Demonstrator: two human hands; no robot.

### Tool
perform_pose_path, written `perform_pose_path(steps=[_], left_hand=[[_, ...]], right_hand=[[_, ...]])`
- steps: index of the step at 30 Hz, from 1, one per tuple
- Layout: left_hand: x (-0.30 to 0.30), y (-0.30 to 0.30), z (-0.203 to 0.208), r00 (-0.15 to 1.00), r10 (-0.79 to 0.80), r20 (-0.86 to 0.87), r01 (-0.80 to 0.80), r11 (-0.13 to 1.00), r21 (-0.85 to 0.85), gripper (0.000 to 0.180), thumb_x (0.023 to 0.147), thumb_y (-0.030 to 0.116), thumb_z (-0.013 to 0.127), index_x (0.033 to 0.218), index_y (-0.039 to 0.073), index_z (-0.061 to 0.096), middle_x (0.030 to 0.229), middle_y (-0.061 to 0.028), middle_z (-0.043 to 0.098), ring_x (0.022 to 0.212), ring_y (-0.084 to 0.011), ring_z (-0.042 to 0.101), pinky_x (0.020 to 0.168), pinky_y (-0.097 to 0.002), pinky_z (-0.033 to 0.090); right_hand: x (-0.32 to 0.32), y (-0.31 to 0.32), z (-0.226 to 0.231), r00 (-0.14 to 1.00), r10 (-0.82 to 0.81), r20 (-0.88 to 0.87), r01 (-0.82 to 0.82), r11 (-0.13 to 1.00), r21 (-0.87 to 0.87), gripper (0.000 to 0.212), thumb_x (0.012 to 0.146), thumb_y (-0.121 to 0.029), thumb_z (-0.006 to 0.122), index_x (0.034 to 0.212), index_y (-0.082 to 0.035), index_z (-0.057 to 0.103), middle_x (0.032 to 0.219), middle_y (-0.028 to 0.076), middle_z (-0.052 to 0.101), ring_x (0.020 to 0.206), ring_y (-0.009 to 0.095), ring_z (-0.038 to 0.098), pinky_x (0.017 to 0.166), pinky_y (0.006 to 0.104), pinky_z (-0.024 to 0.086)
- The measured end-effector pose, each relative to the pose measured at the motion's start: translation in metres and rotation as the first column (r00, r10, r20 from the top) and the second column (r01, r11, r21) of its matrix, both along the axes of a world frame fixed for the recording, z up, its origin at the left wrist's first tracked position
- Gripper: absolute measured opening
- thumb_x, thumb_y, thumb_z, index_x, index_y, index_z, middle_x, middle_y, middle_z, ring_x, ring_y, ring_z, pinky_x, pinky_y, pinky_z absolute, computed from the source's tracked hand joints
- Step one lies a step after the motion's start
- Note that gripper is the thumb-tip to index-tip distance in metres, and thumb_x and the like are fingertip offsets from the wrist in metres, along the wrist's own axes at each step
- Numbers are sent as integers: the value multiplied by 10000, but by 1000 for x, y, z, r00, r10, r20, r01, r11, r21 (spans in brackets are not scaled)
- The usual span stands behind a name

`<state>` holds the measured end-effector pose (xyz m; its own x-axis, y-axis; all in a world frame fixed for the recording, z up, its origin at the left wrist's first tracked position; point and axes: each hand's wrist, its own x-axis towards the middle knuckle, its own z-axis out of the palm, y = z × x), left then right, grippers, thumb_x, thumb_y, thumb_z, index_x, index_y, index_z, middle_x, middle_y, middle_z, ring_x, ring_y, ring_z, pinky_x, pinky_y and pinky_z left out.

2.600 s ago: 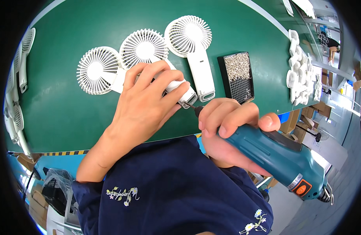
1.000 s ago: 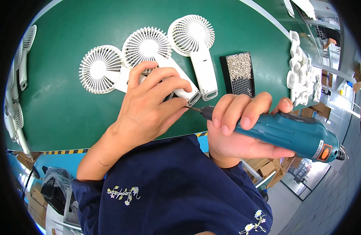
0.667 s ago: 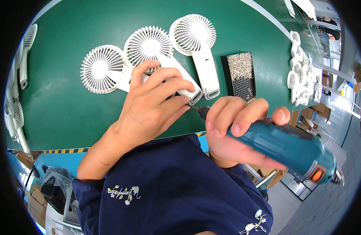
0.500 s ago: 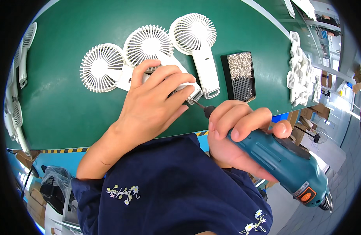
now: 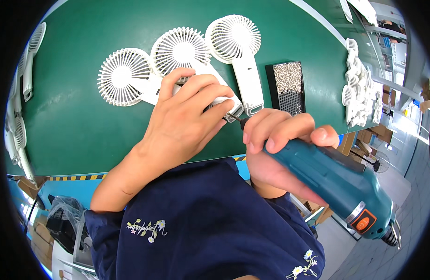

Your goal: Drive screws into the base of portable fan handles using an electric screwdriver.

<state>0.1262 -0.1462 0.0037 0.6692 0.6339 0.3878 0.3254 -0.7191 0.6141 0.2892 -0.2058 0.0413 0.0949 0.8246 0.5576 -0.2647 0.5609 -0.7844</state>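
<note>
My left hand (image 5: 184,114) is curled over the handle of the middle white handheld fan (image 5: 181,50) and grips it, hiding much of that handle. In my right hand (image 5: 282,140) is a teal electric screwdriver (image 5: 334,179), my fingers wrapped round its front part. The screwdriver's thin bit reaches the handle end of the middle fan, close to my left fingertips; the exact contact point is too small to make out. A second white fan (image 5: 124,77) lies to the left, its handle partly behind my left hand. Right of the middle one lies a third fan (image 5: 246,60), untouched.
A black tray (image 5: 292,100) of small screws, heaped at its far end, sits right of the fans. More white fans line the left edge (image 5: 20,133) and right edge (image 5: 352,88) of the green table (image 5: 75,135). Cartons (image 5: 378,133) and a black fan (image 5: 377,164) stand beyond the right side.
The screwdriver and my right hand have shifted slightly up and left, its rear end swinging a little right. The three fans sit slightly higher and farther right in view.
</note>
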Motion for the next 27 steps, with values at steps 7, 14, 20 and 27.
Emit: perform_pose_path(steps=[7, 14, 20, 27], left_hand=[[1, -1, -3, 999, 31, 17, -31, 999, 19, 325, 660, 87, 759, 975, 94, 679, 1068, 10, 620, 1027, -196, 573, 976, -440, 351], [2, 1, -2, 1000, 20, 19, -21, 1000, 22, 348, 644, 94, 769, 981, 98, 680, 1064, 16, 618, 1032, -197, 570, 982, -440, 348], [1, 0, 2, 1000, 16, 17, -15, 1000, -24, 386, 616, 145, 799, 984, 122, 682, 1054, 21, 617, 1025, -197, 570, 986, -440, 345], [-1, 1, 1, 989, 9, 151, -2, 999, -51, 293, 584, 181, 822, 844, 131, 698, 934, 23, 613, 945, -219, 568, 963, -458, 363]], right_hand=[[2, -1, 0, 993, 102, -52, -105, 993, -53, 542, 909, -409, 634, 1275, -61, 437, 881, 190, 566, 692, 289, 553, 620, 425, 462], [-4, 4, 0, 995, -80, -68, 82, 996, 23, 862, 827, -811, 402, 1322, -105, 417, 781, 84, 490, 491, 221, 487, 431, 355, 406], [-2, 7, 19, 978, -152, -146, 161, 986, 53, 792, 873, -753, 417, 1308, -91, 421, 775, 53, 488, 460, 158, 469, 391, 310, 404], [-6, 5, 18, 974, -115, -195, 117, 993, -1, 768, 898, -730, 396, 1315, -87, 416, 780, 53, 479, 456, 157, 455, 396, 315, 405]])
